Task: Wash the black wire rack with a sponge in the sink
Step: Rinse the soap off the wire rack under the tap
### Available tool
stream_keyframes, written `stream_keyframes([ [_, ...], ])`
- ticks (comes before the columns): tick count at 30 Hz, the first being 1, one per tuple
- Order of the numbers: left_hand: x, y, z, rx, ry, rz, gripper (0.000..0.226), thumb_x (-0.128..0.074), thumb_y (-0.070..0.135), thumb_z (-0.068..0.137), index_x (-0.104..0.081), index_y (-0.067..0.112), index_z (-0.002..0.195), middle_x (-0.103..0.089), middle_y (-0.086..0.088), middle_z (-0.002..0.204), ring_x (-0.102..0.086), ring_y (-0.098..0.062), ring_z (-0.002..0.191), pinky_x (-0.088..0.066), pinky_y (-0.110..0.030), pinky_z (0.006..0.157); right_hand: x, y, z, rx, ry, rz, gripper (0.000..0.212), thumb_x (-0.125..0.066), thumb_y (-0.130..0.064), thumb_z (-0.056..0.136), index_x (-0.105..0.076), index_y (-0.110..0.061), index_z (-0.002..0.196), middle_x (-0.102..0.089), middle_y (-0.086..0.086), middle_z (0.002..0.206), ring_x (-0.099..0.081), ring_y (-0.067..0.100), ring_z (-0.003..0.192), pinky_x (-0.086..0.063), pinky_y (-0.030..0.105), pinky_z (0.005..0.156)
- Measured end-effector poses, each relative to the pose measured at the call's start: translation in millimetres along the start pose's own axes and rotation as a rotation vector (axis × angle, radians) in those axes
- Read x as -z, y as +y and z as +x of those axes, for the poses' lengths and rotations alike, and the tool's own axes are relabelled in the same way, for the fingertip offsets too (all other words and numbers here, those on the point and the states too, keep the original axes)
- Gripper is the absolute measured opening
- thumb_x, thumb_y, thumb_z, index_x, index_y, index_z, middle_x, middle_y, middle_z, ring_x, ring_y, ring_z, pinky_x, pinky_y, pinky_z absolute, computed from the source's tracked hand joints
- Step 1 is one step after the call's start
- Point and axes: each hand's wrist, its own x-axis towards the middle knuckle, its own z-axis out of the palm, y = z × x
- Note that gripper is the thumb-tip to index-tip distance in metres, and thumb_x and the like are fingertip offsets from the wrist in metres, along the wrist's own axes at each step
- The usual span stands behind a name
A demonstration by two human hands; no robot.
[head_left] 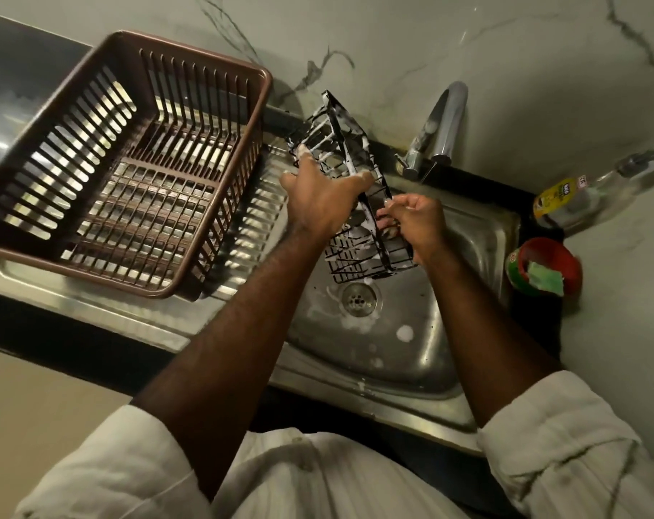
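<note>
The black wire rack [334, 144], streaked with white foam, is held tilted above the steel sink [467, 234], its far end raised toward the wall. My left hand [319, 198] grips its middle from the left, with soapy fingers spread over the wires. On the rack's right side, near its lower end, my right hand [415, 219] pinches a wire. The green sponge [544, 279] lies in a red bowl [561, 256] on the counter to the right, away from both hands.
A brown plastic dish basket [123, 166] stands on the drainboard at left. The chrome tap [445, 121] rises behind the sink, with no water visible. A dish soap bottle [565, 196] lies by the wall at right. Foam patches surround the drain [359, 299].
</note>
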Motion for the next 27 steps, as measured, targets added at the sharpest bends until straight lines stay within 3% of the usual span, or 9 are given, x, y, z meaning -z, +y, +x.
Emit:
stream_keyframes([
  [3, -0.1, -3.2, -0.7, 0.010, -0.040, -0.029, 0.108, -0.080, 0.049, 0.076, -0.016, 0.023, 0.160, -0.017, -0.014, 0.164, -0.038, -0.032, 0.140, -0.047, -0.045, 0.101, 7.7, -11.9, 1.6, -0.116, -0.097, 0.078, 0.012, -0.052, -0.018, 0.102, -0.059, -0.015, 0.093, -0.055, -0.003, 0.072, -0.037, 0.004, 0.045, -0.023, 0.018, 0.038],
  [5, 1.3, -3.2, -0.2, -0.004, -0.070, -0.022, 0.105, -0.079, 0.048, 0.078, -0.018, 0.023, 0.160, -0.018, -0.014, 0.163, -0.040, -0.031, 0.139, -0.047, -0.043, 0.098, 12.6, -17.3, 1.8, -0.221, -0.164, 0.167, 0.016, -0.050, -0.029, 0.103, -0.053, -0.019, 0.090, -0.039, -0.006, 0.064, -0.027, 0.005, 0.044, -0.015, 0.021, 0.038],
  [11, 0.2, -4.9, -0.4, -0.002, -0.129, -0.016, 0.103, -0.079, 0.047, 0.077, -0.021, 0.023, 0.158, -0.021, -0.015, 0.163, -0.042, -0.032, 0.137, -0.046, -0.040, 0.092, 13.9, -21.7, 0.9, -0.308, -0.169, 0.032, 0.039, -0.044, -0.053, 0.101, -0.048, -0.022, 0.077, -0.032, -0.008, 0.056, -0.022, 0.008, 0.042, -0.013, 0.022, 0.040],
  [14, 0.6, -8.1, -0.2, -0.012, -0.172, -0.008, 0.105, -0.082, 0.044, 0.075, -0.021, 0.021, 0.158, -0.025, -0.014, 0.162, -0.042, -0.032, 0.137, -0.047, -0.040, 0.092, 17.7, -18.0, 1.9, -0.330, -0.206, -0.040, 0.043, -0.047, -0.061, 0.097, -0.046, -0.021, 0.081, -0.034, -0.007, 0.056, -0.025, 0.009, 0.042, -0.023, 0.020, 0.038],
  [17, 2.2, -8.5, -1.2, -0.045, -0.197, 0.032, 0.108, -0.084, 0.043, 0.072, -0.023, 0.018, 0.158, -0.026, -0.013, 0.161, -0.042, -0.031, 0.137, -0.048, -0.040, 0.096, 18.1, -18.5, -1.3, -0.197, -0.222, -0.195, 0.037, -0.049, -0.048, 0.101, -0.056, -0.015, 0.087, -0.048, -0.004, 0.061, -0.043, 0.013, 0.048, -0.042, 0.027, 0.048],
  [20, 5.8, -7.1, -2.6, -0.051, -0.209, 0.062, 0.111, -0.084, 0.047, 0.069, -0.024, 0.019, 0.157, -0.027, -0.013, 0.161, -0.042, -0.031, 0.137, -0.050, -0.045, 0.101, 17.2, -16.2, 3.5, 0.034, -0.151, -0.523, 0.030, -0.047, -0.035, 0.104, -0.066, -0.012, 0.096, -0.066, 0.000, 0.078, -0.061, 0.009, 0.064, -0.044, 0.022, 0.058],
  [23, 9.5, -5.4, -2.5, -0.024, -0.229, 0.040, 0.108, -0.081, 0.047, 0.072, -0.022, 0.019, 0.158, -0.026, -0.013, 0.161, -0.041, -0.032, 0.138, -0.049, -0.046, 0.101, 9.6, -12.6, 9.4, 0.064, -0.121, -0.317, 0.018, -0.047, -0.019, 0.103, -0.061, -0.017, 0.115, -0.067, 0.005, 0.103, -0.066, 0.016, 0.087, -0.053, 0.026, 0.065],
  [25, 11.3, -5.4, -4.5, -0.014, -0.228, 0.039, 0.106, -0.079, 0.046, 0.075, -0.020, 0.018, 0.158, -0.025, -0.013, 0.162, -0.039, -0.032, 0.139, -0.045, -0.044, 0.099, 3.7, -14.8, 12.4, 0.046, -0.074, -0.183, 0.018, -0.047, -0.016, 0.103, -0.059, -0.019, 0.115, -0.064, 0.005, 0.100, -0.062, 0.015, 0.077, -0.050, 0.026, 0.055],
  [27, 13.0, -6.6, -5.9, -0.009, -0.233, 0.042, 0.105, -0.077, 0.049, 0.075, -0.021, 0.018, 0.158, -0.025, -0.012, 0.162, -0.039, -0.032, 0.139, -0.043, -0.041, 0.095, -0.7, -18.3, 11.8, -0.022, -0.057, -0.092, 0.016, -0.046, -0.018, 0.104, -0.062, -0.018, 0.107, -0.059, 0.005, 0.090, -0.047, 0.009, 0.060, -0.036, 0.020, 0.043],
])
